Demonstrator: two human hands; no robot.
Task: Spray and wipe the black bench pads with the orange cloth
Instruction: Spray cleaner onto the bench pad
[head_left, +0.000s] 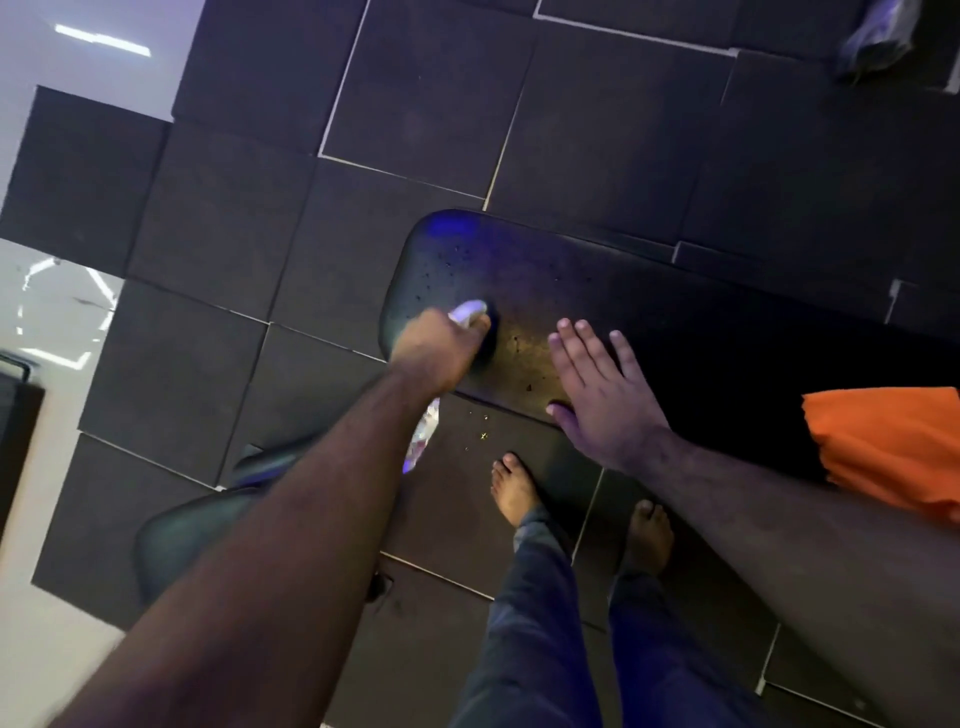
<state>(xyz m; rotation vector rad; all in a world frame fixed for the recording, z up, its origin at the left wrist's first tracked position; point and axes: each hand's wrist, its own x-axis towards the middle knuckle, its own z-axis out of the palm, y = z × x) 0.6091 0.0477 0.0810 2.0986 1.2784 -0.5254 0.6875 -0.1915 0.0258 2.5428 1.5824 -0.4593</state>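
Note:
The long black bench pad (524, 265) runs from the centre to the right, with spray droplets speckling its left end. My left hand (444, 353) grips a spray bottle (467, 313); its whitish head is over the pad's left end and its clear body hangs below my wrist. Flat on the pad's near edge, just right of the bottle, my right hand (597, 384) rests with fingers straight. The orange cloth (888, 447) lies crumpled on the pad at the far right, apart from both hands.
A second dark pad (192, 530) sits lower left, partly under my left forearm. My bare feet (514, 488) stand on black rubber floor tiles (218, 234) in front of the bench. White floor (47, 312) lies at the left; a blurred object (878, 41) is at top right.

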